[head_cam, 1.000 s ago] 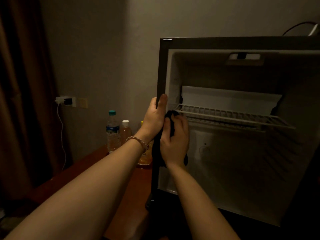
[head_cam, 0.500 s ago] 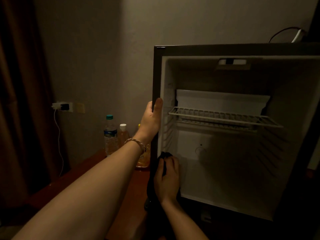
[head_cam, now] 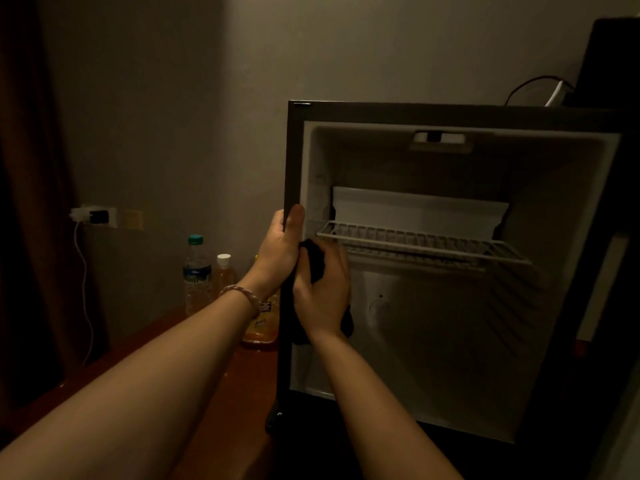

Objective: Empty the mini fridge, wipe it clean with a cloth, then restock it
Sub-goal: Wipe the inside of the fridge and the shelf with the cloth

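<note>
Your left hand (head_cam: 278, 249) grips the front left edge of the mini fridge (head_cam: 450, 112), thumb hooked over the dark frame and fingers wrapped behind it. Your right hand (head_cam: 322, 292) holds a dark cloth (head_cam: 313, 258) bunched under its palm and curled fingers, pressed against the inner left wall just below the front left corner of the wire shelf (head_cam: 422, 240). The two hands touch at the frame. The fridge stands open on a reddish wooden tabletop (head_cam: 221, 393); its white interior shows only the shelf and a white panel behind it.

Left of the fridge stand a clear water bottle (head_cam: 196, 275) with a teal cap, a small bottle (head_cam: 225, 271) with a white cap, and an orange-labelled bottle (head_cam: 263, 323) partly hidden by your left wrist, which wears a braided bracelet (head_cam: 242, 296). A charger (head_cam: 91, 216) sits in the wall socket.
</note>
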